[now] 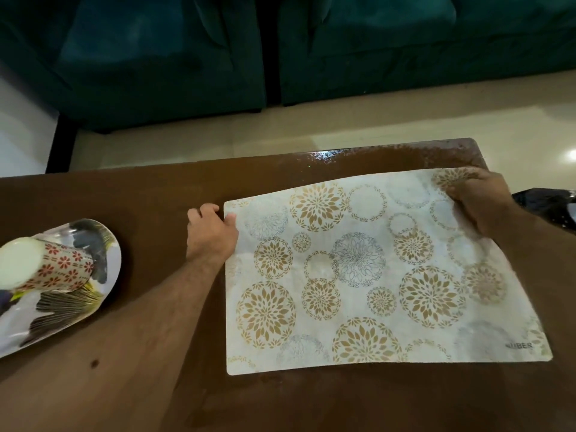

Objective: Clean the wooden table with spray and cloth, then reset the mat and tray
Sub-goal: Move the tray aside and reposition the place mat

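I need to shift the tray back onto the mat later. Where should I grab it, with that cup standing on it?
Probably grip the tray by its long rims with both hands, from the two sides, keeping it level: it is shallow and oval, and the tall patterned cup on it looks easy to tip.

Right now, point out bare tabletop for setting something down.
Bare wood lies between the tray and the mat, crossed by the left hand and forearm. A strip runs beyond the mat. The mat's right end is crowded by the right hand.

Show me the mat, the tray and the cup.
mat (374,275), head view, middle of its patterned face.
tray (106,241), head view, far rim.
cup (59,269), head view, patterned side wall.
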